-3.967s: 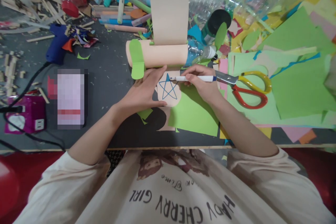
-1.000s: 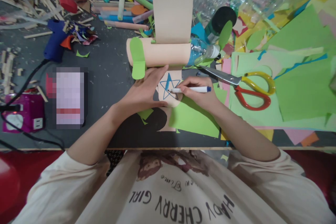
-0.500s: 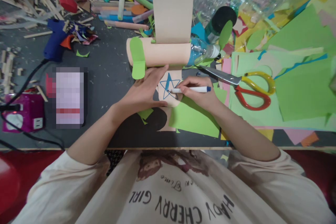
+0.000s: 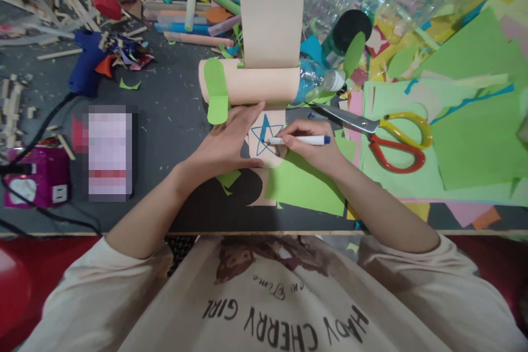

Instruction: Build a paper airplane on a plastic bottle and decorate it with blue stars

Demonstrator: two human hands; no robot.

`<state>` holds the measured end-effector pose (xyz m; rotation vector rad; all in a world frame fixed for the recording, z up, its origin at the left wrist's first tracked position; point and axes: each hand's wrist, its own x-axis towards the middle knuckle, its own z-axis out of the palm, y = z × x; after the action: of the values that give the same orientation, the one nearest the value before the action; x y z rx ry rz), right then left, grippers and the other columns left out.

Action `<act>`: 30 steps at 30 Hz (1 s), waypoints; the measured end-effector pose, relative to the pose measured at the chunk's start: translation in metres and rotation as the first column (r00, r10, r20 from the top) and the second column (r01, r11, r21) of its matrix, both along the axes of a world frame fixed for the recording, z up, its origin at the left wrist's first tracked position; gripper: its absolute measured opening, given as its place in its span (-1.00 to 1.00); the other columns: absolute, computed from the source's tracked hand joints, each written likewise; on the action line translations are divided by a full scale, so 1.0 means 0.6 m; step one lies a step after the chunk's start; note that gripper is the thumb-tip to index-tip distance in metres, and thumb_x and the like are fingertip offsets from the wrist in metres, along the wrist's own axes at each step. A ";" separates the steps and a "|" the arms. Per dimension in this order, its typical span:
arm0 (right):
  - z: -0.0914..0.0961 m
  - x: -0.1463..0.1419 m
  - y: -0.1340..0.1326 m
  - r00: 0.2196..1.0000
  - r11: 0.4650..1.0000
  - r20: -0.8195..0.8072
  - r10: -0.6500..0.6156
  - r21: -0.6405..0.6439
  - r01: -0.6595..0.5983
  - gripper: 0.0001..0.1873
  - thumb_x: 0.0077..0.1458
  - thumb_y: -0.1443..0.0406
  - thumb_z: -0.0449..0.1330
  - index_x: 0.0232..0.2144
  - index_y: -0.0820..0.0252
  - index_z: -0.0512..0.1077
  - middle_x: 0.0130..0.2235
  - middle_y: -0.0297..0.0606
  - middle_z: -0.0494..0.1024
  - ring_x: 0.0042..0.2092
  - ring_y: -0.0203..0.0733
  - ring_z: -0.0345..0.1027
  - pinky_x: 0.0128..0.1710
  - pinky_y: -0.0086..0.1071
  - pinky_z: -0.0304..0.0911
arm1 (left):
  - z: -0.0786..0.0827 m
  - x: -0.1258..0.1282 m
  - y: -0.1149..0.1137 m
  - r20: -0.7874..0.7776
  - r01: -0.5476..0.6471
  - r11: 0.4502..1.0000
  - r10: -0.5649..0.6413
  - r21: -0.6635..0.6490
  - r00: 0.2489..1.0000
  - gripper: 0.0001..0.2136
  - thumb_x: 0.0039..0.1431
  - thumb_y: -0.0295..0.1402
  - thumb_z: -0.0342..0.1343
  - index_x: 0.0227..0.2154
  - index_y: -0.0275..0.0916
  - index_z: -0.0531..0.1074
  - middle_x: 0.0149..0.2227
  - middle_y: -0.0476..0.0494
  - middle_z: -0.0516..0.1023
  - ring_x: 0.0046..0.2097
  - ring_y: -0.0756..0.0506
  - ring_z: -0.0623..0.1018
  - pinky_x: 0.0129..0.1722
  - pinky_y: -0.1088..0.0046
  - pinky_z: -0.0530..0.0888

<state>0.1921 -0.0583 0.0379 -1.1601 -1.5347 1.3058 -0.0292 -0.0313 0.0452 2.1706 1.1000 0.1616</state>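
Note:
My right hand (image 4: 311, 146) is closed around a white marker (image 4: 305, 140) with a blue end, its tip on a blue star (image 4: 266, 131). The star is outlined on a peach paper flap (image 4: 273, 160), with its upper part partly coloured in. Spread flat, my left hand (image 4: 231, 140) presses the flap's left side, thumb and fingers apart. Above the hands lies a plastic bottle (image 4: 315, 82) wrapped in peach paper (image 4: 256, 85), with another long peach flap (image 4: 272, 11) reaching away from me. A green paper strip (image 4: 216, 88) is on the wrapped bottle's left end.
Scissors (image 4: 373, 126) lie open on green paper sheets (image 4: 478, 137) at right. A blue glue gun (image 4: 84, 60), its cord, a purple box (image 4: 39, 176) and a blurred pale object (image 4: 109, 154) are at left. Markers (image 4: 190, 27) and wooden sticks (image 4: 74, 5) clutter the back.
The marker and my right hand have shifted very slightly left on the star. My left hand and the wrapped bottle stay in place.

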 end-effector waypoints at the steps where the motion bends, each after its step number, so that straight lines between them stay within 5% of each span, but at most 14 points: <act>1: -0.001 0.000 0.000 1.000 1.000 0.009 -0.009 0.009 0.009 -0.77 0.11 0.18 0.27 -0.51 0.18 0.49 -0.48 -0.30 0.57 -0.43 -0.27 0.41 -0.40 -0.37 0.28 | 0.001 0.000 0.000 -0.001 -0.001 1.000 0.001 -0.002 1.000 0.02 0.00 0.05 0.31 0.40 -0.14 -0.14 0.40 -0.31 0.04 0.42 -0.44 0.02 0.35 -0.02 0.13; 10: -0.007 -0.004 0.002 0.981 0.990 -0.147 -0.129 0.034 0.135 -0.70 0.12 0.03 0.27 -0.34 0.14 0.53 -0.43 -0.33 0.55 -0.47 -0.32 0.40 -0.45 -0.39 0.34 | 0.005 0.002 -0.001 -0.013 -0.006 1.000 0.006 -0.012 1.000 0.01 0.00 0.00 0.32 0.40 -0.18 -0.13 0.41 -0.30 0.02 0.42 -0.43 0.00 0.37 -0.01 0.09; 30: 0.000 0.004 0.008 0.999 1.000 0.028 -0.028 -0.001 0.028 -0.75 0.05 0.14 0.32 -0.52 0.17 0.47 -0.54 -0.32 0.52 -0.49 -0.28 0.35 -0.48 -0.38 0.23 | 0.007 0.002 -0.002 -0.008 -0.004 1.000 0.004 -0.026 1.000 0.00 0.02 0.01 0.29 0.40 -0.17 -0.13 0.41 -0.30 0.02 0.43 -0.44 -0.02 0.37 -0.02 0.08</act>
<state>0.1942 -0.0533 0.0380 -1.2006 -1.5326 1.2771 -0.0278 -0.0323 0.0496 2.1480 1.1056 0.1398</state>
